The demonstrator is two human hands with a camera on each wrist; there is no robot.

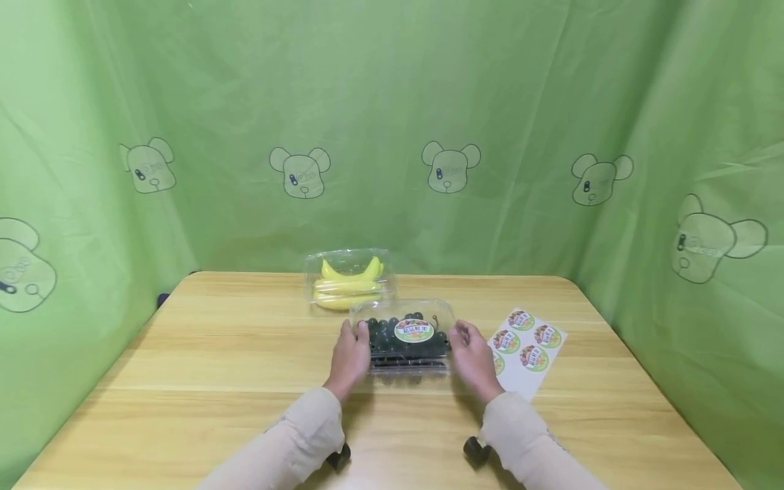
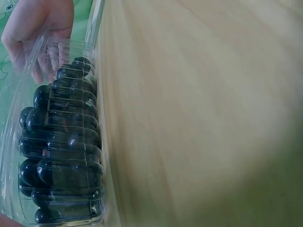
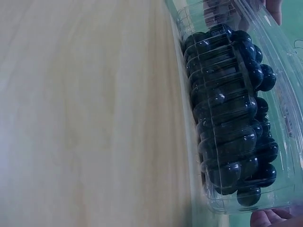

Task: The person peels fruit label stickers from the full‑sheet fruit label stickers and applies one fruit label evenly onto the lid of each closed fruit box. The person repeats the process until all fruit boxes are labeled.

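The clear box of dark grapes (image 1: 407, 338) is set on the wooden surface (image 1: 214, 354), its near wall partly hidden by both hands. It is gripped at its ends: the left hand (image 1: 350, 355) is curled on 1 side, the right hand (image 1: 471, 352) on the other. A banana box (image 1: 349, 280) stands just behind; a sticker sheet (image 1: 528, 347) lies beside the right hand.

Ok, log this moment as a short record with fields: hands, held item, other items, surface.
left hand: holds the left end of the grape box
right hand: holds its right end
grape box: clear, closed, dark grapes inside, round sticker on lid
banana box: clear, behind the grape box
sticker sheet: right of the right hand, flat
table: light wood
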